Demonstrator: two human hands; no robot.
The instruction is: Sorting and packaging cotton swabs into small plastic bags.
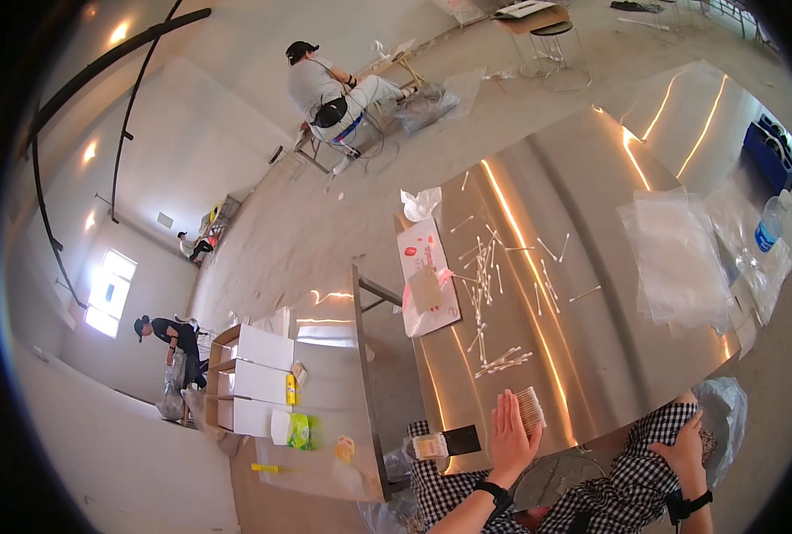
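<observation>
Near the front edge of the metal table, my left hand (510,438) lies with its fingers straight and side by side. A neat bundle of cotton swabs (530,409) touches its thumb side, between thumb and forefinger; the hand is not wrapped round it. Beyond the fingertips is a small pile of cotton swabs (504,361), and more loose swabs (483,276) are scattered farther up the table. My right hand (683,449) rests on my checkered clothing over the knee, off the table, thumb apart from the fingers, with nothing seen in it.
A black card (461,440) and small packet (430,447) lie left of my hand. Clear plastic bags (676,254), a water bottle (772,221) and a blue holder (771,153) stand right. A pink-white package (427,276) lies on the left edge. White boxes (265,378) fill another table; people work beyond.
</observation>
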